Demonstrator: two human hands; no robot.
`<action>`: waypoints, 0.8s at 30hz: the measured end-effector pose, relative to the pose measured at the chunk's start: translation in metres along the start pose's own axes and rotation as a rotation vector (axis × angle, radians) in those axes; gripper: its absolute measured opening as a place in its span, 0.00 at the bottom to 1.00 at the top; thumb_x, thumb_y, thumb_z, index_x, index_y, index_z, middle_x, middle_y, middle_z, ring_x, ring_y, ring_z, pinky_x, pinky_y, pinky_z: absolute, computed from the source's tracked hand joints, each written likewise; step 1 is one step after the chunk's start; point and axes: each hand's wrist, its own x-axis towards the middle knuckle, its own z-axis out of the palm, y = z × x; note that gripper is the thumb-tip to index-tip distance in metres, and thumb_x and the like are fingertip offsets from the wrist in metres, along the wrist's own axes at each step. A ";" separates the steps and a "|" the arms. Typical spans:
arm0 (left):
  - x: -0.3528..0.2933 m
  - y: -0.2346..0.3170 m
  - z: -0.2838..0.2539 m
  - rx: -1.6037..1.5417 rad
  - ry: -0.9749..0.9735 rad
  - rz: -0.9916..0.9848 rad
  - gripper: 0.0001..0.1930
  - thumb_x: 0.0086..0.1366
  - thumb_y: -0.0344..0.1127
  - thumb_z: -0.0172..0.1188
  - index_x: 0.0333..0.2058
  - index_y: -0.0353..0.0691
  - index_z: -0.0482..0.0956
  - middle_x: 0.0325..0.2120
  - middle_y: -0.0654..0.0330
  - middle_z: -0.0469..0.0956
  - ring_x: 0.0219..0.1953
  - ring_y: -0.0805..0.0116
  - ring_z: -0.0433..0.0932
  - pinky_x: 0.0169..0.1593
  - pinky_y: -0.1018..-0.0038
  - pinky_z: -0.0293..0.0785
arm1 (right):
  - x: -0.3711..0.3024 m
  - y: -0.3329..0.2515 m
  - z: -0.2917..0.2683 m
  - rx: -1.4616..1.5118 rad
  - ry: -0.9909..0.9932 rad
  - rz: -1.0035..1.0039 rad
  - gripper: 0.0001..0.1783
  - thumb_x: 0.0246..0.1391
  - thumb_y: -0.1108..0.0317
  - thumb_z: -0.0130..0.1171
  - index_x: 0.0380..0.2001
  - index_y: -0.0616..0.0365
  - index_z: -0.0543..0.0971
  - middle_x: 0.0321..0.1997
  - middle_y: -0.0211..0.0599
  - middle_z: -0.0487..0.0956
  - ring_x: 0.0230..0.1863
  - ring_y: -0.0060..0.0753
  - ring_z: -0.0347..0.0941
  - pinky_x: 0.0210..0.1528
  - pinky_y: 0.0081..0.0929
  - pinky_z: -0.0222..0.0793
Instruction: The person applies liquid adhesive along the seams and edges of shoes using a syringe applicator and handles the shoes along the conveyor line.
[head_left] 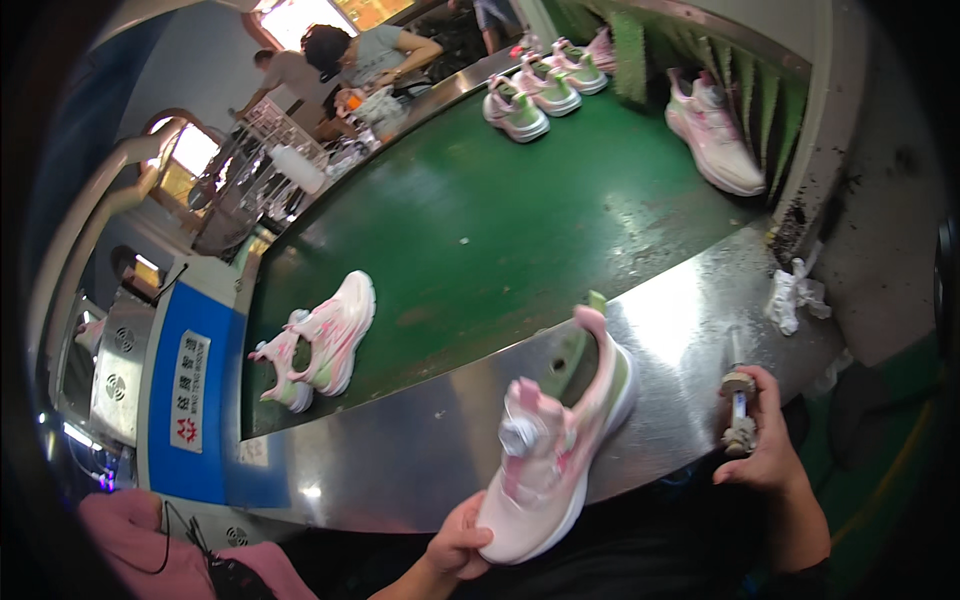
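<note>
My left hand (462,541) grips the toe of a pink and white sneaker (540,490), thumb on the upper. The sneaker is tilted over the edge of the metal ledge, heel pointing up and away; it has a round dial on its tongue, a green lining and a white sole. At the right, my right hand (770,440) is curled around a small spool-shaped object (740,412), with tan and whitish ends and a white and blue middle. Its exact kind is unclear.
Past the metal ledge (400,475) lies a green conveyor belt (430,220). Two sneakers (335,330) rest at its left, several (520,110) at the far end, another sneaker (715,140) by green strip curtains. Crumpled white paper (795,297) lies right. People work beyond the belt.
</note>
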 end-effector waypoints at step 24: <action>0.169 0.021 0.058 0.325 -0.182 0.193 0.12 0.68 0.29 0.48 0.37 0.25 0.77 0.30 0.48 0.80 0.36 0.62 0.80 0.43 0.69 0.78 | -0.003 -0.010 -0.008 -0.063 -0.009 0.020 0.56 0.38 0.61 0.75 0.65 0.56 0.51 0.53 0.35 0.66 0.49 0.25 0.64 0.52 0.25 0.63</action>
